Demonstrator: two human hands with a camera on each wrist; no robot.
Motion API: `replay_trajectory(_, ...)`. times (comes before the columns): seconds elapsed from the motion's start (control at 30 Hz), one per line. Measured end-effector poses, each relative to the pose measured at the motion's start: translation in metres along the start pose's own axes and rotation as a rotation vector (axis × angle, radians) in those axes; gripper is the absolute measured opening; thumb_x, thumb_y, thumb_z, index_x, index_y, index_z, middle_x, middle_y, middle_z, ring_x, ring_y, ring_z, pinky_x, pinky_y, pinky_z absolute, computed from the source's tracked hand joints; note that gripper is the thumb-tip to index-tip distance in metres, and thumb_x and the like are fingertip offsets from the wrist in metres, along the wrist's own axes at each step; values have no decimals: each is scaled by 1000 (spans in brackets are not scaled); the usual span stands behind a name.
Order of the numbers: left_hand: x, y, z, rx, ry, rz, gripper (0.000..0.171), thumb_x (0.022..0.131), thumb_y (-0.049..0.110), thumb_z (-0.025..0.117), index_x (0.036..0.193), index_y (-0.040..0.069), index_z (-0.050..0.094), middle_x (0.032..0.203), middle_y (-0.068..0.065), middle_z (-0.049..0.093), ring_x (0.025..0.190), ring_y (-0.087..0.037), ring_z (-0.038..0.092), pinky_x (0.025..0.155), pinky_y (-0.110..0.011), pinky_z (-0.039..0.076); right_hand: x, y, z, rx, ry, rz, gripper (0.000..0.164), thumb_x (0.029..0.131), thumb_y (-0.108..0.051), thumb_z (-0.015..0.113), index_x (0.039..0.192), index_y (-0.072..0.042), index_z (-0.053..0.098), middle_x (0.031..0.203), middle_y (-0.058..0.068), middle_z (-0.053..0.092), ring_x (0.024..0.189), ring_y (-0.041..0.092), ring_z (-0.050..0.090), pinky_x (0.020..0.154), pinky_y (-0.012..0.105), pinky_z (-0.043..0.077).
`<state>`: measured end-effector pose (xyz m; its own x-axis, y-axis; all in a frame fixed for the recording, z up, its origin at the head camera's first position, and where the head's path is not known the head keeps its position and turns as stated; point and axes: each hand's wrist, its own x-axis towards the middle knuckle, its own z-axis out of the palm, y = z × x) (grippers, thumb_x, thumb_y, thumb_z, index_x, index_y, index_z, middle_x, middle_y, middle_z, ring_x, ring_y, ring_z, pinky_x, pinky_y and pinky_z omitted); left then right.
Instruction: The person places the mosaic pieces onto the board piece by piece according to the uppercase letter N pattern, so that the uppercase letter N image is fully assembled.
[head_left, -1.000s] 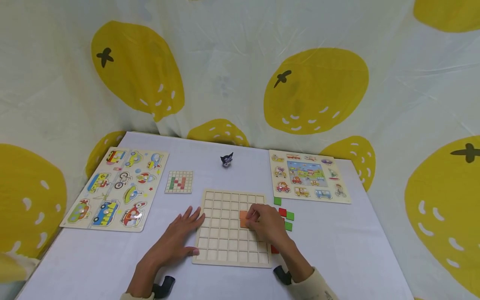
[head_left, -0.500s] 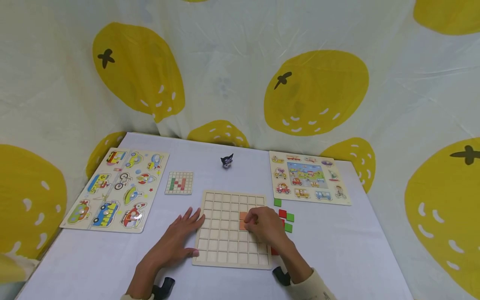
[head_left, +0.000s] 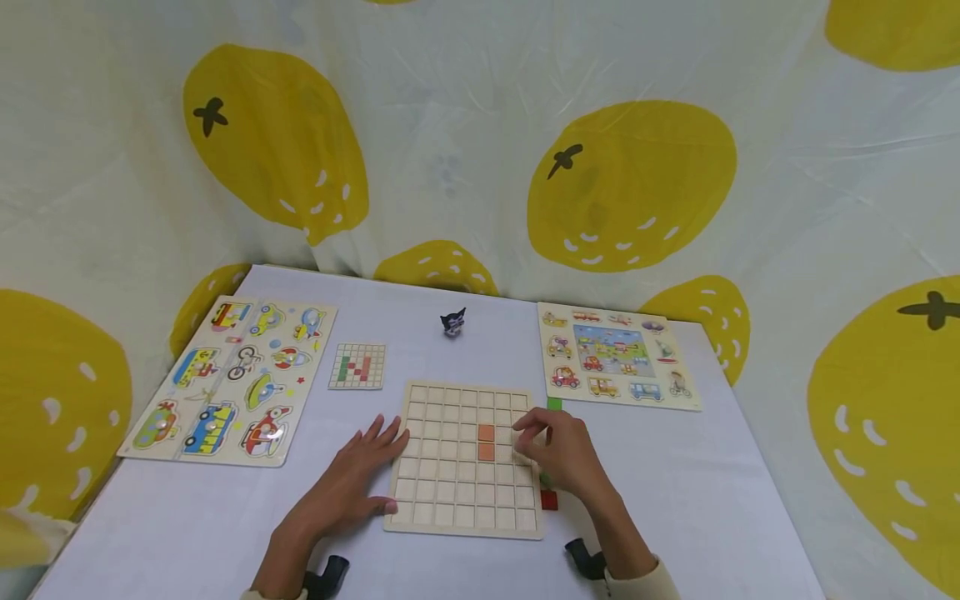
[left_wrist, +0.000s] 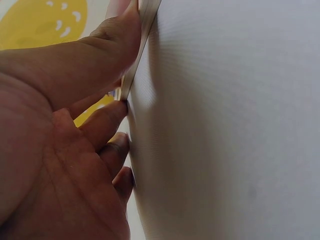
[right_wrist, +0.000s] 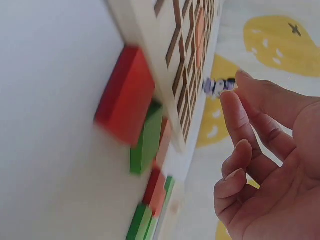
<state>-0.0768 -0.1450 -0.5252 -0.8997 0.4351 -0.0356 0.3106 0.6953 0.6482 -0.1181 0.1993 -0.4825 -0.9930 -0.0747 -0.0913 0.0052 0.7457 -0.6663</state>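
A wooden grid board [head_left: 446, 471] lies in front of me. Two orange square tiles, the upper one [head_left: 486, 432] and the lower one [head_left: 486, 452], sit in neighbouring cells of one column. My left hand [head_left: 360, 471] rests along the board's left edge with fingers spread; its thumb and fingers touch the rim [left_wrist: 142, 40] in the left wrist view. Over the board's right side is my right hand [head_left: 558, 450], fingers loosely bent and nothing between them. Below it, the right wrist view has a red tile [right_wrist: 125, 95] and a green tile [right_wrist: 147, 137] beside the board.
A small pattern card [head_left: 357, 367] lies beyond the board's left corner. Vehicle puzzle boards lie at the left [head_left: 232, 400] and back right [head_left: 618, 354]. A dark figurine [head_left: 453, 322] stands at the back. More red and green tiles are partly hidden behind my right hand.
My right hand has drawn back to the right from the two orange tiles, which now show in full. It now covers several loose tiles. The left hand stays in place.
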Motion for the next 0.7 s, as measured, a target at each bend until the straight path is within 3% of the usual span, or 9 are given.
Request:
replay_trajectory(0.33, -1, 1, -2, 3, 19, 14, 101, 75, 23, 94, 161, 10, 45, 174, -13, 31, 164, -42, 20, 130, -64, 18, -9, 18, -15, -24, 27, 120, 23, 84, -16, 91, 103, -22, 79, 96, -2, 71, 91, 21, 56, 68, 28, 48)
replay_trajectory(0.7, -2, -1, -2, 4, 19, 21, 100, 75, 27, 94, 161, 11, 46, 174, -13, 32, 164, -42, 20, 130, -64, 18, -12, 32, -11, -113, 2, 121, 24, 81, -10, 92, 98, -22, 80, 98, -3, 74, 99, 20, 58, 77, 31, 48)
